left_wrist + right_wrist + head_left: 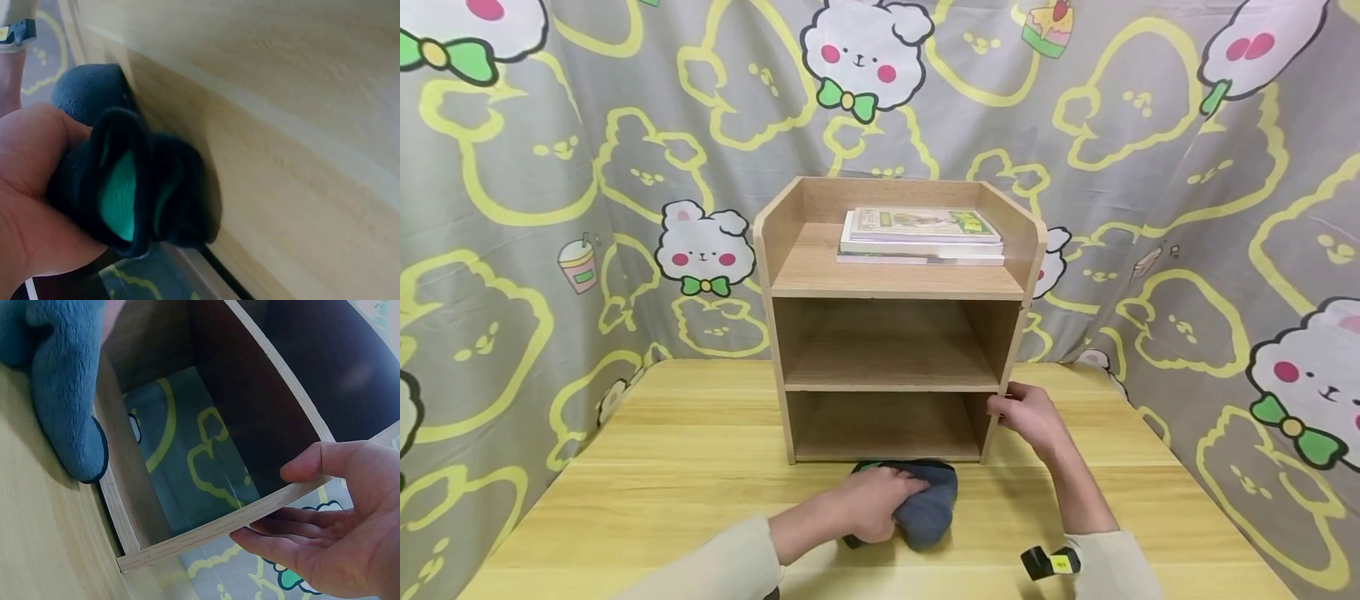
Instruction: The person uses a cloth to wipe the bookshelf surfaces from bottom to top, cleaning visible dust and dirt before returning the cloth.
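Note:
A pair of fuzzy blue-grey slippers (pixel 928 515) with black trim is at the front foot of a small wooden shelf (pixel 880 387). My left hand (pixel 876 502) grips the slippers from above. Their green lining (pixel 119 197) shows through the opening in the left wrist view. At the shelf's right side, my right hand (pixel 1032 421) holds the edge of the side panel (pixel 206 528). The thumb lies on the inner face and the other fingers are outside, as the right wrist view shows.
Several books (pixel 921 237) lie stacked on the shelf's top. Two lower compartments face forward. Wood-grain table (pixel 700 417) extends on both sides. Patterned curtains (pixel 625 167) surround the table at the back and sides. A small black device (pixel 1048 562) is at my right sleeve.

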Motion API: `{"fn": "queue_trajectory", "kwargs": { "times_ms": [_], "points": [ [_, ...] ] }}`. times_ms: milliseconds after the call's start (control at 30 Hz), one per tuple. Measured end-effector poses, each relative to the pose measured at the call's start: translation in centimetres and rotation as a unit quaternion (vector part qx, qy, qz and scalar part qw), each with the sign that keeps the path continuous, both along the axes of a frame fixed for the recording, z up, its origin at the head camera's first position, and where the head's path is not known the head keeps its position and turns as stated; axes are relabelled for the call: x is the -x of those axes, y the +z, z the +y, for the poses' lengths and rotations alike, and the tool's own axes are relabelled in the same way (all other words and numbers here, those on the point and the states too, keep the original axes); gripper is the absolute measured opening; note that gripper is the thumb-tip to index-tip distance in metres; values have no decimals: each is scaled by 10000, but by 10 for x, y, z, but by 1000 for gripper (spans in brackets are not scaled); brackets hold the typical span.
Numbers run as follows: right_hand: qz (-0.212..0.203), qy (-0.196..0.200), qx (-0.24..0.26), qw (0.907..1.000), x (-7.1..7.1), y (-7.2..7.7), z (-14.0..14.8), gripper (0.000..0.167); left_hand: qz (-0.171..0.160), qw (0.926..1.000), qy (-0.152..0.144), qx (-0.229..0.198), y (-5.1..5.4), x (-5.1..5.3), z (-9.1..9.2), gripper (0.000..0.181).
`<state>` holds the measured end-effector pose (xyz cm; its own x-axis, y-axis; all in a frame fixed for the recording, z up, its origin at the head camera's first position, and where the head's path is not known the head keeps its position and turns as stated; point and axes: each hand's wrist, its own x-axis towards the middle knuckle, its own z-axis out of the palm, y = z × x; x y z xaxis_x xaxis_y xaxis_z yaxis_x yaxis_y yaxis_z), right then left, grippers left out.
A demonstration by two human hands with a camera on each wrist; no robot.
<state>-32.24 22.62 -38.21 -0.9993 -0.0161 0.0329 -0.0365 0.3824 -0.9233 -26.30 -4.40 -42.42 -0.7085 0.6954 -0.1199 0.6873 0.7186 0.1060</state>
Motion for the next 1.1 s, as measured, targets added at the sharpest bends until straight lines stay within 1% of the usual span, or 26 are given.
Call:
{"fn": "queue_trajectory", "kwargs": {
  "times_ms": [33, 133, 233, 300, 367, 467, 567, 667, 700, 833, 900, 933, 1000, 1100],
  "points": [
    [2, 4, 4, 10000, 0, 0, 0, 45, 138, 9998, -61, -94, 0, 1, -3, 70],
    [26, 9, 27, 10000, -1, 1, -1, 44, 310, 9989, -86, -343, 0, 4, -12, 66],
    [60, 25, 16, 10000, -1, 2, -2, 43, 126, 9982, 68, -579, 2, 4, -26, 61],
    [54, 26, -9, 10000, -1, 2, -2, 43, 133, 9974, 177, -683, 2, 4, -36, 56],
    [56, 31, -29, 10000, 0, 3, -2, 42, 230, 9966, 264, -746, 5, 4, -49, 50],
    [64, 29, -18, 10000, 1, 3, -1, 43, 662, 9940, 389, -775, 7, 6, -67, 40],
    [66, 46, 40, 10000, 2, 3, 0, 43, 997, 9897, 494, -903, 8, 7, -83, 35],
    [48, 53, 65, 10000, 2, 3, 0, 43, 1218, 9854, 494, -1081, 3, 9, -93, 36],
    [55, 50, 70, 9999, 2, 3, 0, 43, 1352, 9832, 471, -1130, 1, 10, -95, 36],
    [74, 0, 87, 9999, 2, 3, -1, 41, 2059, 9697, 398, -1252, -13, 17, -94, 37],
    [91, -12, 79, 9999, 2, 2, -1, 40, 2368, 9625, 375, -1271, -18, 21, -88, 37],
    [91, -13, 80, 9999, 2, 2, -1, 40, 2450, 9609, 349, -1245, -21, 23, -84, 37],
    [87, -9, 86, 9999, 2, 2, -1, 40, 2482, 9613, 280, -1160, -23, 27, -73, 36],
    [76, 0, 100, 9999, 1, 1, 0, 42, 2339, 9672, 248, -961, -24, 33, -53, 33]
  ]
}}
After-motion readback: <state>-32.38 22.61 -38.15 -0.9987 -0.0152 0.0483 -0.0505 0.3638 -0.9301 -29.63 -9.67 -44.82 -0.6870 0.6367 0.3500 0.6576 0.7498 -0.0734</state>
